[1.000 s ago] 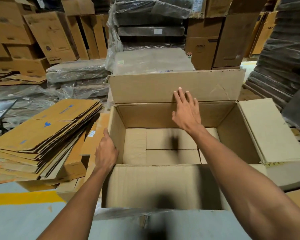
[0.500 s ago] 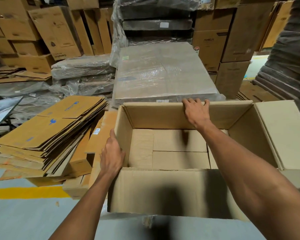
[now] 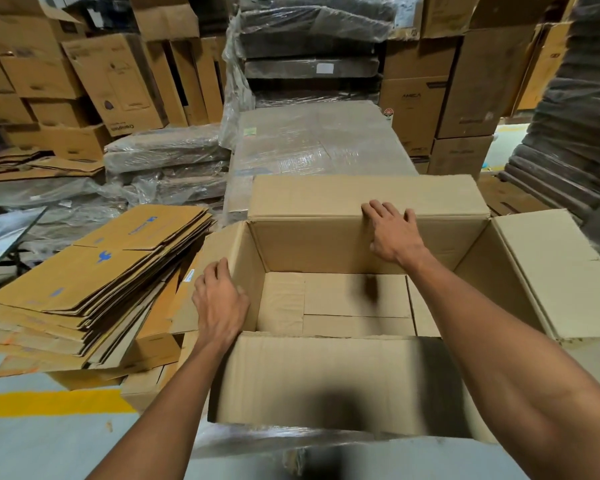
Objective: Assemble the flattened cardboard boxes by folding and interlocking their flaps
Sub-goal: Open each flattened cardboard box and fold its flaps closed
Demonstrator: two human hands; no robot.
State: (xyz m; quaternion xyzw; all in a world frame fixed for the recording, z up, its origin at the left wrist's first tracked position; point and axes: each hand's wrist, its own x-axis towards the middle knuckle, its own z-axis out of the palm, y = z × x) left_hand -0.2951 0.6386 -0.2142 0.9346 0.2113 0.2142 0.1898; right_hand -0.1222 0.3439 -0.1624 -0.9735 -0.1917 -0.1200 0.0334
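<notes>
Warehouse cartons point(image 3: 125, 81) behind, right hand point(image 3: 392, 233) flat on box point(image 3: 326, 375) flap, left hand point(image 3: 220, 299) grip unclear.

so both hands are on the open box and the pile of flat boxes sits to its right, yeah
No. The head view shows the pile of flat boxes left of the open box, not right. The left hand and right hand are both on the box.

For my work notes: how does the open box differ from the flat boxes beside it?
The open box stands unfolded, bottom closed; the flat boxes lie folded in a pile. The open box is pale and plain; the flat boxes are yellower, with blue prints. Both are cardboard.
</notes>
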